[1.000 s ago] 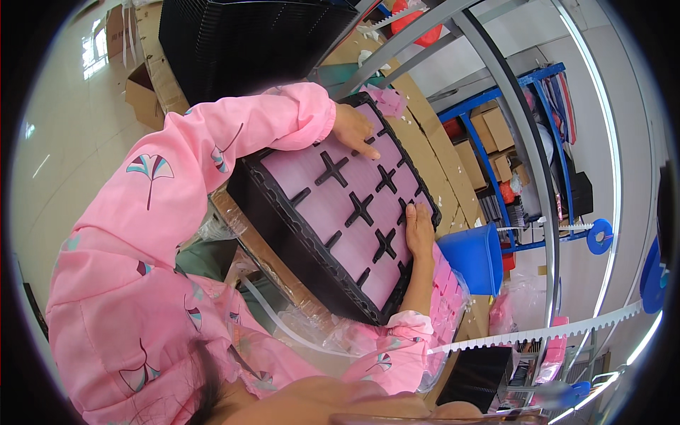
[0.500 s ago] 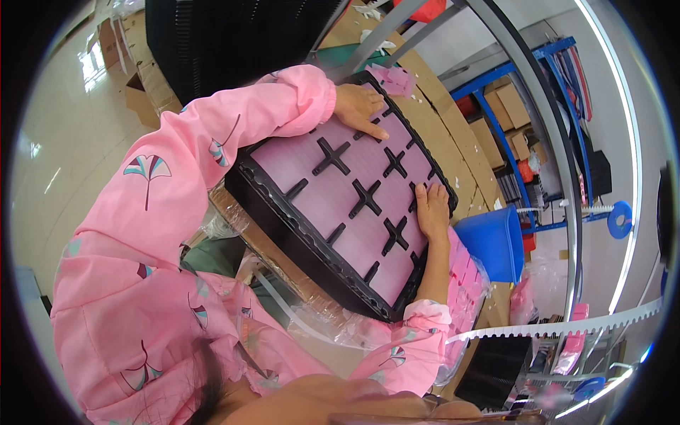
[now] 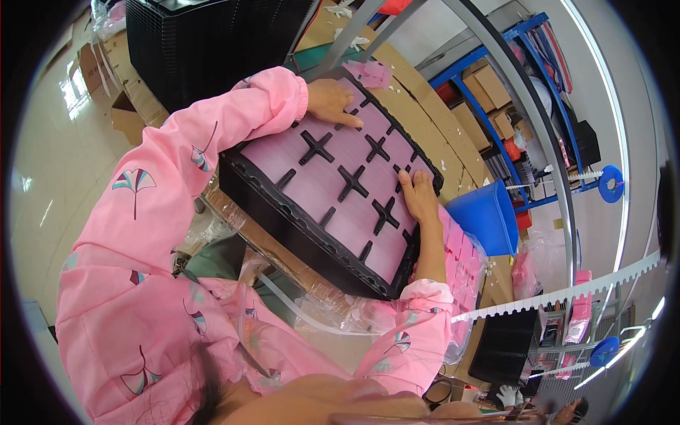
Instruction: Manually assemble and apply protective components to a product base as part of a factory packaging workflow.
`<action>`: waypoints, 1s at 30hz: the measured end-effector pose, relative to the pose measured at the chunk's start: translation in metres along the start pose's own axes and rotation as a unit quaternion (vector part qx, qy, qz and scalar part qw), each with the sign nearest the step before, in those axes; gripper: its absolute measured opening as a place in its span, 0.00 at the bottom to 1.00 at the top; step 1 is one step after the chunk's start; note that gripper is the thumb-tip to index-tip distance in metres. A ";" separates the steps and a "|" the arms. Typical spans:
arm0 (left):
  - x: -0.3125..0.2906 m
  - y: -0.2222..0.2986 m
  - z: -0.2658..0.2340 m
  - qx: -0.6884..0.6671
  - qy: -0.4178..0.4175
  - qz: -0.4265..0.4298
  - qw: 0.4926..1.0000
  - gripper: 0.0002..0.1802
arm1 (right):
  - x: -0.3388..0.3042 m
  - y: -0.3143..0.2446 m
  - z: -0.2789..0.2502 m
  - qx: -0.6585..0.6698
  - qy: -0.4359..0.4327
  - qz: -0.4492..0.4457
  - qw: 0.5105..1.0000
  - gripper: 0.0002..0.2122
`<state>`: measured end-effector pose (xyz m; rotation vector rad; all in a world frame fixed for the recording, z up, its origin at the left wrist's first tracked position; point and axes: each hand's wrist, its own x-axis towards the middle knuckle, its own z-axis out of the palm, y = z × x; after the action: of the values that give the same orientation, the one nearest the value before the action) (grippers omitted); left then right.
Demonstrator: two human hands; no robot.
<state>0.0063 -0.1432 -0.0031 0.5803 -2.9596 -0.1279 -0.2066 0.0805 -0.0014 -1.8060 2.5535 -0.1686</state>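
Observation:
A shallow black plastic tray [image 3: 301, 244] lies at a slant before me. Pink sheet-like material [image 3: 322, 191] fills it, divided by black cross-shaped pieces [image 3: 352, 183]. My left hand [image 3: 331, 103] rests at the tray's far end, fingers stretched toward the far corner and thumb out to the side. My right hand [image 3: 422, 200] lies flat near the right edge, with its fingertips on the pink material beside a partly covered cross. Neither hand grips anything.
Black slotted crates [image 3: 212, 60] stand at the upper left. Right of the tray are pink pieces in clear plastic [image 3: 464, 262] and a blue bin [image 3: 485, 219]. A white toothed strip [image 3: 559, 299] crosses the right side. Blue shelving [image 3: 467, 88] holds cardboard boxes.
The whole view has shifted, so tray and hands appear a little further left. Both hands stay on the tray; the left hand sits slightly further left over it.

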 end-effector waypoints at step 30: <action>0.016 0.001 -0.003 -0.003 -0.071 -0.011 0.997 0.53 | 0.025 0.015 0.017 0.007 0.046 -0.009 0.999 0.39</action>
<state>-0.0085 -0.1485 0.0013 0.6291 -3.0879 -0.1884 -0.2277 0.0609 -0.0182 -1.8587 2.5919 -0.2750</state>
